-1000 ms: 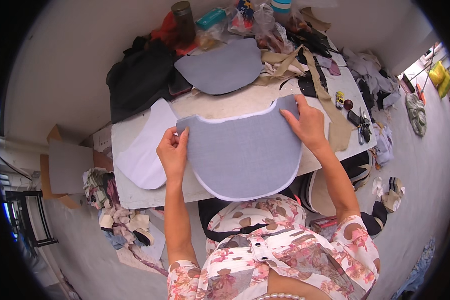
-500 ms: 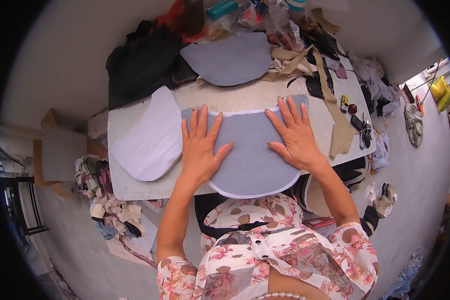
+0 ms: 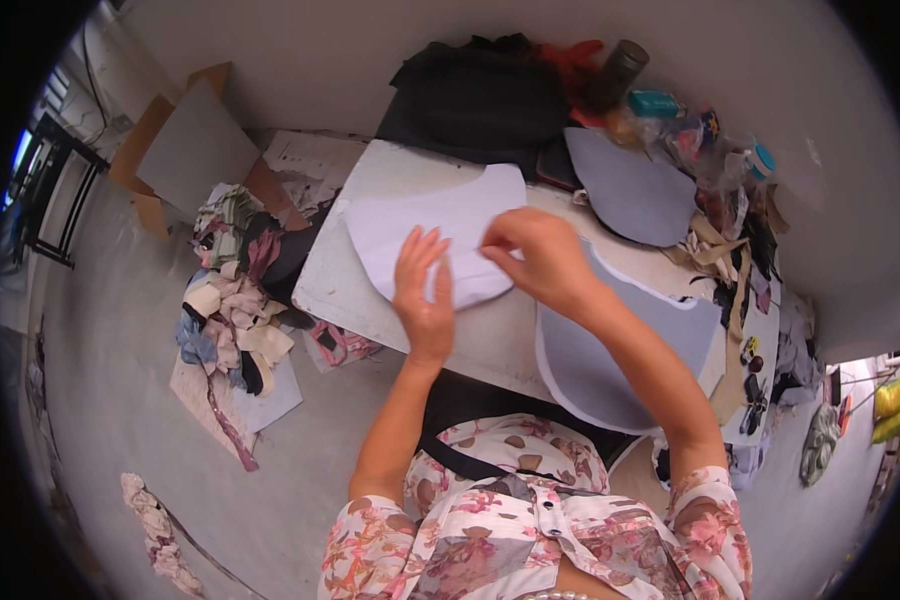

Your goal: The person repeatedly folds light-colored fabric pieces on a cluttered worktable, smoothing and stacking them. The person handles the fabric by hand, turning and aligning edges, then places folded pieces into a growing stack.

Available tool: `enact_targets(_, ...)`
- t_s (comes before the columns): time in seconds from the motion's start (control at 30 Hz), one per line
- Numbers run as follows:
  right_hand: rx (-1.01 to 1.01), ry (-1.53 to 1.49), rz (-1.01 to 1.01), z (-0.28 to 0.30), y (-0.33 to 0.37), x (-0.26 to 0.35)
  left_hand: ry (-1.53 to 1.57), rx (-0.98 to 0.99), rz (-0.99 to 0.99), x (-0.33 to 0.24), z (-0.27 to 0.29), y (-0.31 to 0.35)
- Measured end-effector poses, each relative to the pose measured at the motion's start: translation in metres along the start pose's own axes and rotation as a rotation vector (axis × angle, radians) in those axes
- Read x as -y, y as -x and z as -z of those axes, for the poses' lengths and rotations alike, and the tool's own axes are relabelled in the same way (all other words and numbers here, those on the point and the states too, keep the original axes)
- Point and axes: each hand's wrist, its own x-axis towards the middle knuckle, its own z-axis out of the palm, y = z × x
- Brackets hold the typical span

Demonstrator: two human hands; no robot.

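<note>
A white curved cut piece (image 3: 410, 215) lies flat on the table, to the left of a grey one. My left hand (image 3: 425, 300) is over its lower part, fingers stretched out and apart, somewhat blurred. Thumb and forefinger of my right hand (image 3: 545, 255) are pinched together over the same piece, near its right side. Whether they grip its material or something tiny is too small to tell. Under my right forearm rests the grey curved piece (image 3: 585, 355) with a white border; no hand holds it.
The pale table (image 3: 320, 275) carries black fabric (image 3: 470, 100) and another grey piece (image 3: 635, 190) at the back. Tan strips (image 3: 715, 255), scissors (image 3: 753, 405) and a dark bottle (image 3: 620, 70) stand or lie right of these. A heap of scraps (image 3: 255, 320) is on the left.
Both hands have left the grey piece and moved left over the white one. My right fingers have gone from spread to pinched. The whole view has turned left.
</note>
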Motion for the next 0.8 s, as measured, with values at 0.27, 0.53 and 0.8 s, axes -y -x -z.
enact_targets(0.27, 0.222, 0.219, -0.064, -0.158, -0.068, -0.022, 0.111, -0.442, 0.365, 0.074, 0.071, -0.018)
enact_targets(0.53, 0.315, 0.1, -0.12, -0.147, -0.071, -0.025, -0.18, -0.158, 0.297, 0.102, 0.065, -0.028)
enact_targets(0.8, 0.086, -0.372, -0.356, -0.076, -0.074, -0.053, -0.842, 0.158, 0.162, 0.123, 0.049, -0.009)
